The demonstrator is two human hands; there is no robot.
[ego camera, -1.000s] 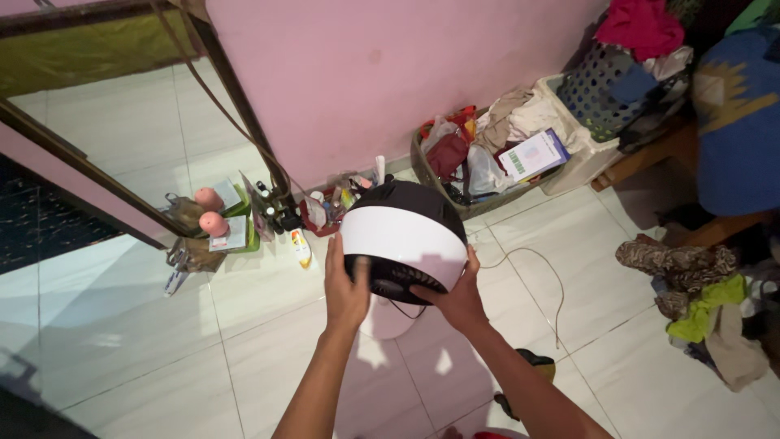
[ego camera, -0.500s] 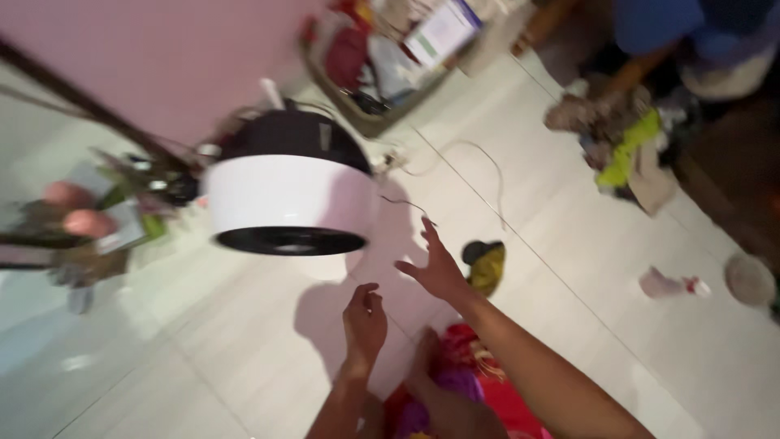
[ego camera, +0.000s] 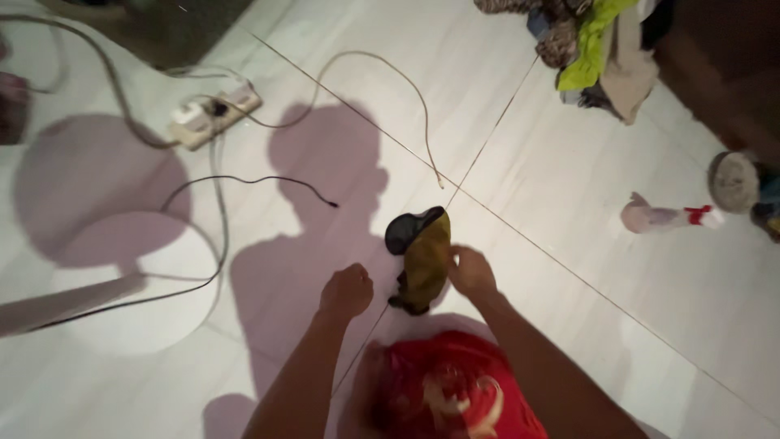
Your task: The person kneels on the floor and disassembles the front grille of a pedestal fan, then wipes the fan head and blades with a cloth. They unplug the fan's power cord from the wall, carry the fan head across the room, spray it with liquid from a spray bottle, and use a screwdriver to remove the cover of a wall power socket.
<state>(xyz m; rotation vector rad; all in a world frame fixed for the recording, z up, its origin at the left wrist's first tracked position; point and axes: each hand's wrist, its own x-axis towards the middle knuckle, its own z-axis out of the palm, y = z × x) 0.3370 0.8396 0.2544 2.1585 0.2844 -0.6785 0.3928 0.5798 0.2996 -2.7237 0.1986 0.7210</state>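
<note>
cloth: a dark olive rag (ego camera: 424, 258) lies crumpled on the white tile floor (ego camera: 569, 203), just ahead of the person's red clothing (ego camera: 455, 390).
right hand: the right hand (ego camera: 471, 271) touches the rag's edge with fingers curled; whether it has a real grip, i cannot tell.
left hand: the left hand (ego camera: 347, 291) is a loose fist, holding nothing, just beside the rag.
advice: pinch the rag with the whole hand, keeping away from the black cable (ego camera: 244, 180) and power strip (ego camera: 213, 116).

A white power strip (ego camera: 213, 116) is seen at the upper left of the frame, with pale cables (ego camera: 370, 65) looped across the tiled floor (ego camera: 569, 341). A thin black cord (ego camera: 244, 180) is laid below it. A round white base (ego camera: 134, 284) is placed at the left. A heap of clothes (ego camera: 597, 41) is piled at the top right, and a small pink toy (ego camera: 662, 216) is found at the right.
</note>
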